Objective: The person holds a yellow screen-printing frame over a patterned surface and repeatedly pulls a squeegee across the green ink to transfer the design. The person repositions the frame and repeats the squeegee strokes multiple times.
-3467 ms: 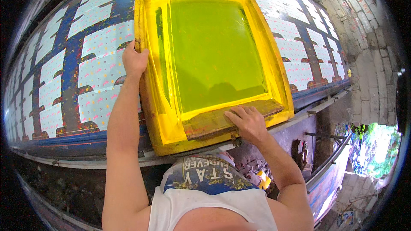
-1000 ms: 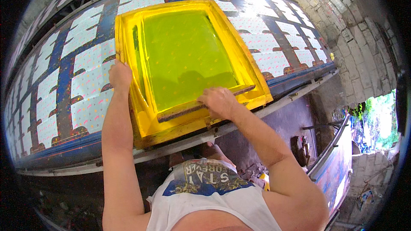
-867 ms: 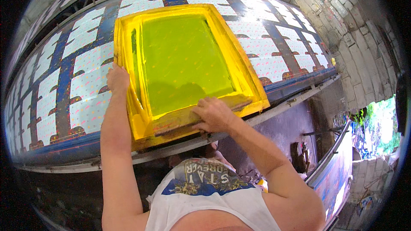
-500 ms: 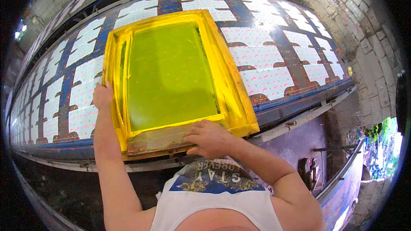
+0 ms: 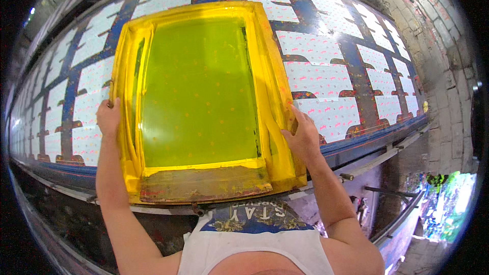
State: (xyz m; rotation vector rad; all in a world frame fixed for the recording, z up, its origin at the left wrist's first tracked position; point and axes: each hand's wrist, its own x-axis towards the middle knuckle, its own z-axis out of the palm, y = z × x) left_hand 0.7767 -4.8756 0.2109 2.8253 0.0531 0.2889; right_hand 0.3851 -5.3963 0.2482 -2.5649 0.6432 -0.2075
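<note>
A large screen-printing frame (image 5: 285,91) with yellow-smeared sides lies on the long table in front of me. Its mesh (image 5: 198,91) is see-through yellow-green, and small red-orange marks show through it. My left hand (image 5: 108,117) is closed round the left side of the frame. On the opposite side, my right hand (image 5: 304,135) grips the edge, its thumb towards the yellow inner face and its fingers along the outer rail. A bare, stained wooden strip (image 5: 206,184) runs along the frame's near end, close to my shirt. Parts of the fingers on the outer edges are hidden.
White cut fabric pieces (image 5: 326,117) with small pink prints lie in rows over the dark blue, ink-stained table (image 5: 356,91). A metal rail (image 5: 367,160) with a bolt-like stub runs along its near edge. A block wall (image 5: 428,25) stands at the right.
My right hand has gone from the frame's near end up to its right side and taken hold there. My left hand stays on the left side. The whole view has shifted slightly.
</note>
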